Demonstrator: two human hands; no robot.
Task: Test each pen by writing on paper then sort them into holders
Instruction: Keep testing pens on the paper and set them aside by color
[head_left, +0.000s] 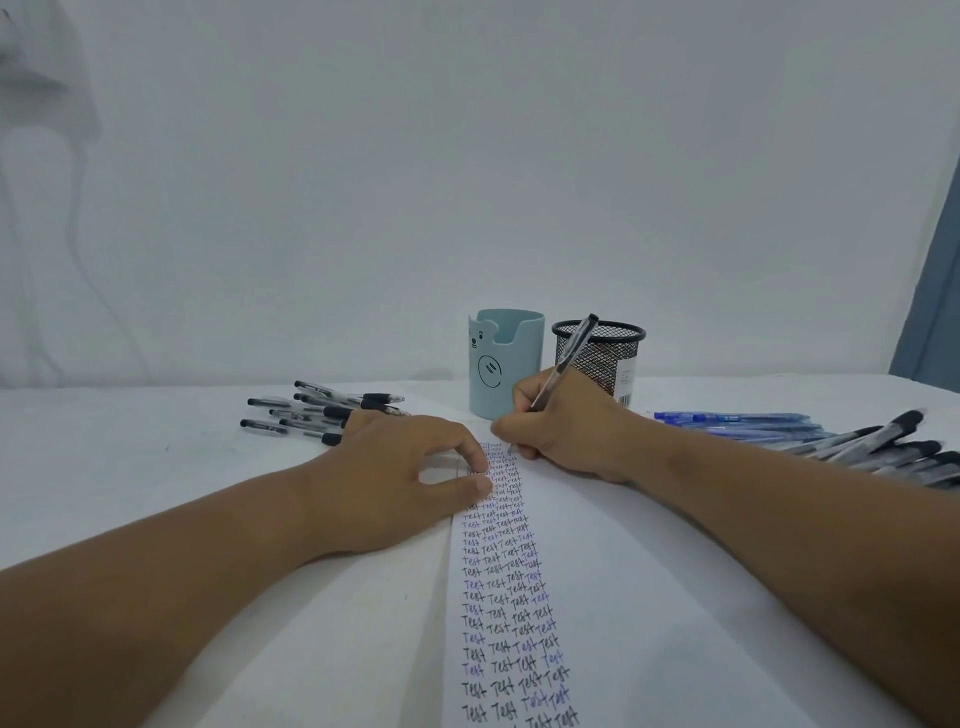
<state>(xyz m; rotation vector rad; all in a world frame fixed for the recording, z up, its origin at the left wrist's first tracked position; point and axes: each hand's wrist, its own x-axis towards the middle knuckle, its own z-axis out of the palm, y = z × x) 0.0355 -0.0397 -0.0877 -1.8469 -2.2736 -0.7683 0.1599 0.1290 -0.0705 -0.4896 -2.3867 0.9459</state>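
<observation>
My right hand (566, 426) grips a clear pen with a black cap end (569, 358), its tip down on the top of the white paper (649, 597). The paper carries columns of the word "Test" in black and blue ink. My left hand (410, 467) rests on the paper's left edge, fingertips pressing it down. Behind my hands stand a light blue bear-face holder (506, 364) and a black mesh holder (605, 353).
Several black pens (317, 413) lie in a loose pile at the back left. At the right lie several blue pens (732, 418) and, nearer the edge, a row of black-capped pens (883, 444). A white wall rises behind the white table (130, 467).
</observation>
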